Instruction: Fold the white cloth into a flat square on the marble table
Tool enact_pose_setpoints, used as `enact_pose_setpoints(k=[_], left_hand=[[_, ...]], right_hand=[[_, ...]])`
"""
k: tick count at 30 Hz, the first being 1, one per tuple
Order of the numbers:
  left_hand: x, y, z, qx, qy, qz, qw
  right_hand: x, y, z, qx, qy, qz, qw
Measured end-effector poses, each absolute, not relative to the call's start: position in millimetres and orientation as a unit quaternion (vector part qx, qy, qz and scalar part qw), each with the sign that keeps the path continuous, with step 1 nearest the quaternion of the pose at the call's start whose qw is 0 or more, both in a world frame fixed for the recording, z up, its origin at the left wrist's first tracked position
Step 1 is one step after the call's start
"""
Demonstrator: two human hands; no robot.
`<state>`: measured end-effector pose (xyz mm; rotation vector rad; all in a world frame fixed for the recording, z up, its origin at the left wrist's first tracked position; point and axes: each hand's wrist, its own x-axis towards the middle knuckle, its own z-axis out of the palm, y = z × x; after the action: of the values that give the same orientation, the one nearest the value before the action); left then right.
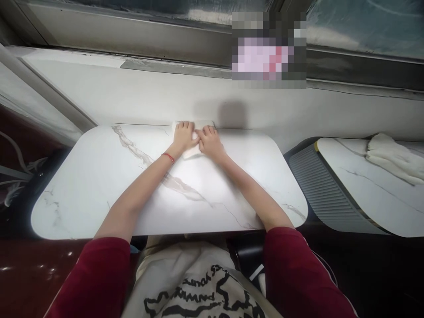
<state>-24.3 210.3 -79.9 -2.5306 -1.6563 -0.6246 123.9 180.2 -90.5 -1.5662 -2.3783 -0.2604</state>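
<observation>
A folded white cloth [192, 152] lies on the white marble-patterned table [99, 185], at the edge by the wall. Its far corners show past my fingertips. My left hand [183, 134], with a red string bracelet at the wrist, presses on its left part, fingers close together and bent over the fabric. My right hand [209, 140] grips the right part in the same way. Both thumbs point inward and nearly meet over the middle of the cloth. The fabric under my palms is hidden.
Behind the table rises a pale wall [149, 99] below a window frame [115, 26]. To the right stands a second marble-patterned table [361, 176] with a ribbed side, bearing a crumpled off-white cloth [394, 154]. Cables [15, 190] hang at the far left. A blurred-out patch covers part of the window.
</observation>
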Motion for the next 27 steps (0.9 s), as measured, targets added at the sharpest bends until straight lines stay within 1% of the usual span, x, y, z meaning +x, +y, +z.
enact_pose_setpoints(k=[7,11,15,20,27], left_hand=[[-32,158,-73,-0.853,-0.499,-0.146,0.042],[-34,111,-70,-0.887,-0.444,-0.114,0.044],[-28,60,-68,-0.920,-0.377,-0.102,0.033],[-12,19,-70,-0.944,-0.314,-0.101,0.033],[-9,7,-71,-0.940,-0.302,-0.152,0.037]], right_hand=[[135,135,-93,-0.477,-0.855,-0.089,0.183],[149,79,-91,-0.429,-0.879,-0.110,0.178],[160,14,-87,-0.400,-0.884,-0.171,0.172],[165,-39,-81,-0.446,-0.852,-0.216,0.171],[175,-44,-87,-0.495,-0.820,-0.238,0.163]])
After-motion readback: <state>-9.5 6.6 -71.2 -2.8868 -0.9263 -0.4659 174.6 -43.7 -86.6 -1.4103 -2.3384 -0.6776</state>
